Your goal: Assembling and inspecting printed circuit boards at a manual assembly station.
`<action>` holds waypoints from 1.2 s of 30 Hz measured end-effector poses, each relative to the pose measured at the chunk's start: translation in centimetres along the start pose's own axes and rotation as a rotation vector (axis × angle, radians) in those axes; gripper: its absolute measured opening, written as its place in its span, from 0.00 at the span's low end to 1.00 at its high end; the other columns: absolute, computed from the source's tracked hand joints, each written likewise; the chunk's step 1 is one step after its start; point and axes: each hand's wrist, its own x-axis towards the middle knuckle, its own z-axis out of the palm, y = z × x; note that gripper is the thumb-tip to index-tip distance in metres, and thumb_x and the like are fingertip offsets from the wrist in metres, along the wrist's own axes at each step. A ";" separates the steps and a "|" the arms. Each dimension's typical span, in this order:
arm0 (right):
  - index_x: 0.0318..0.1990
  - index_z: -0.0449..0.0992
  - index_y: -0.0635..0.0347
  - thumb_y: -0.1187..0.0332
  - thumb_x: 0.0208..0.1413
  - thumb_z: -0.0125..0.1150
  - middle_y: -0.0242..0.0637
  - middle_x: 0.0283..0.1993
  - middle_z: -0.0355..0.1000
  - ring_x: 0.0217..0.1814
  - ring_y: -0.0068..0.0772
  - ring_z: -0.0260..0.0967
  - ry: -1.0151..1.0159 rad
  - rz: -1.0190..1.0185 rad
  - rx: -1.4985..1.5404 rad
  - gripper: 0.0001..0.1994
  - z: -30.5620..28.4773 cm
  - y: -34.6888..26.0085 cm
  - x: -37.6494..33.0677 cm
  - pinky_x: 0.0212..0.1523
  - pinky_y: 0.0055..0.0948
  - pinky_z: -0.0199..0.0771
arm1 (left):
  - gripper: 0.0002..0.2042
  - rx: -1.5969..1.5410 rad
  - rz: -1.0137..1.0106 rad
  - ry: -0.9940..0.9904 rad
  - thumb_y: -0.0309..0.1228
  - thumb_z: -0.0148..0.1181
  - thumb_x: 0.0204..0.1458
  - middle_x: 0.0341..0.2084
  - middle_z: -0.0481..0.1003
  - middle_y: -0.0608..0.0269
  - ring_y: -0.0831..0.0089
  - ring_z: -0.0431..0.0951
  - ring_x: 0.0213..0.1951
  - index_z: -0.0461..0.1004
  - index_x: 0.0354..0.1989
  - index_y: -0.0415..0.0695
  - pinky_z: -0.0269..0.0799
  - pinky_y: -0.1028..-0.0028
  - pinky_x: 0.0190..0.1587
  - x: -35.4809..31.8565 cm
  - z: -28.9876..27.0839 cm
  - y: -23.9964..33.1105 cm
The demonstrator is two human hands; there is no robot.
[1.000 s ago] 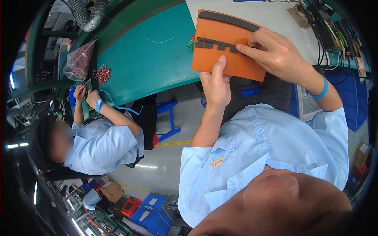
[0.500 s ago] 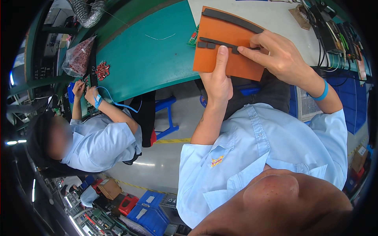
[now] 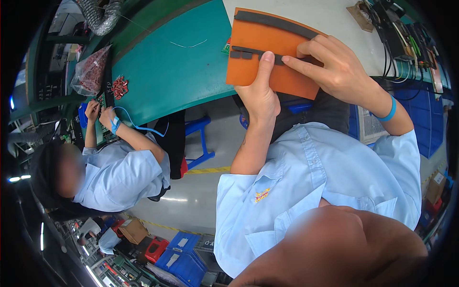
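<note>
My left hand (image 3: 260, 98) grips a flat orange board (image 3: 296, 86) from its near edge, thumb lying on top and the other fingers hidden underneath. A long dark grey foam-like strip (image 3: 272, 23) runs along the board's far edge. Across the middle lies a thinner dark strip (image 3: 253, 49), with small dark blocks (image 3: 241, 55) beside its left end. My right hand (image 3: 334, 62) reaches in from the right with bent fingers. One fingertip presses at a short dark block (image 3: 278, 60) next to my left thumb, while the curled fingers cover the thin strip's right end.
Behind the board is a white work surface (image 3: 334, 16); a green mat (image 3: 162, 71) lies to its left. Pens and cables (image 3: 411, 43) crowd the right. A co-worker (image 3: 119, 177) sits at left beside a bag of red parts (image 3: 91, 71). A blue stool (image 3: 201, 143) stands below the bench.
The board and both hands sit slightly farther left in view, as does the bench. My left thumb and right fingertip are a little closer together around the short dark block.
</note>
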 end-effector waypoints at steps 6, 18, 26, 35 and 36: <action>0.46 0.83 0.58 0.73 0.50 0.69 0.34 0.43 0.71 0.35 0.31 0.64 0.037 0.104 0.126 0.14 -0.4 0.1 -0.1 0.35 0.25 0.67 | 0.15 0.010 0.018 0.044 0.19 0.63 0.58 0.43 0.79 0.60 0.75 0.80 0.42 0.72 0.54 0.37 0.76 0.77 0.49 0.0 0.0 0.0; 0.51 0.82 0.55 0.69 0.54 0.69 0.35 0.46 0.72 0.40 0.33 0.66 0.009 0.021 -0.104 0.16 0.3 -0.5 -1.3 0.40 0.25 0.66 | 0.13 -0.070 0.029 0.068 0.18 0.61 0.59 0.40 0.79 0.60 0.76 0.80 0.40 0.73 0.51 0.36 0.77 0.78 0.46 0.4 0.4 0.4; 0.52 0.81 0.59 0.72 0.57 0.66 0.38 0.48 0.71 0.42 0.35 0.68 -0.076 0.063 0.182 0.15 -0.3 0.3 0.5 0.41 0.28 0.69 | 0.14 0.126 0.137 0.069 0.19 0.65 0.56 0.39 0.80 0.58 0.74 0.81 0.38 0.73 0.50 0.35 0.79 0.77 0.42 0.2 0.0 -0.2; 0.53 0.80 0.65 0.77 0.58 0.63 0.41 0.50 0.71 0.43 0.39 0.69 0.034 0.153 0.295 0.15 1.1 -1.5 1.9 0.45 0.30 0.73 | 0.16 0.396 0.196 -0.070 0.20 0.70 0.52 0.40 0.81 0.55 0.73 0.81 0.38 0.75 0.48 0.33 0.79 0.77 0.38 -0.9 0.4 -0.3; 0.54 0.79 0.65 0.77 0.58 0.63 0.42 0.51 0.71 0.44 0.39 0.70 0.025 0.150 0.293 0.16 1.2 -1.5 1.8 0.45 0.30 0.73 | 0.15 0.410 0.201 -0.079 0.20 0.69 0.52 0.40 0.81 0.55 0.73 0.81 0.38 0.75 0.48 0.33 0.79 0.76 0.39 -0.9 0.3 -0.2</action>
